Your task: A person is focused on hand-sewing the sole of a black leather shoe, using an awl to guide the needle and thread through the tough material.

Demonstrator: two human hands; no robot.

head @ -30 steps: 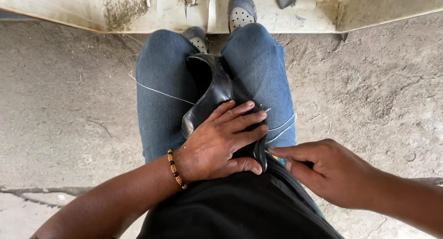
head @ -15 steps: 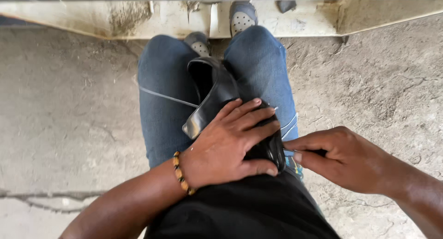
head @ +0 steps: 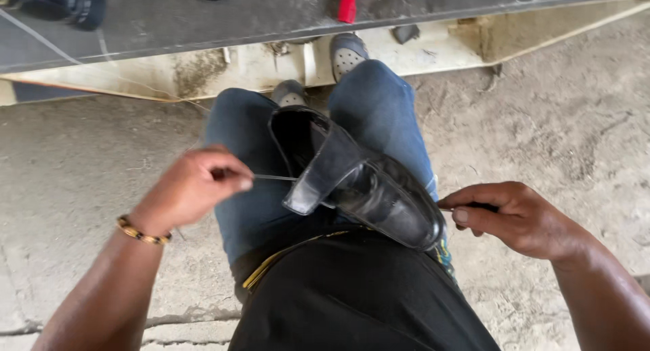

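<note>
Closest to the camera, a black garment (head: 352, 297) covered the person's lap, and a black leather shoe (head: 365, 182) lay on it across the thighs, toe toward the body and open mouth toward the knees; the left hand (head: 193, 185), a beaded bracelet (head: 141, 232) at its wrist, was held clear of the shoe on its left side, fingertips pinched on a thin pale thread (head: 274, 178) that ran taut from them to the shoe's side; the right hand (head: 518, 215) sat just beside the toe on the other side, fingers closed on a small dark tool (head: 477, 206), most of which the fingers hid. Beyond the shoe, the blue jeans (head: 379, 107) ended at two grey perforated clogs (head: 347, 53) on rough, dusty concrete floor (head: 81, 161); farther off, a dark slab (head: 203, 19) crossed the top of the view, carrying a red object (head: 347, 2) and, at its left corner, another dark shoe (head: 64, 2), only partly in view.
</note>
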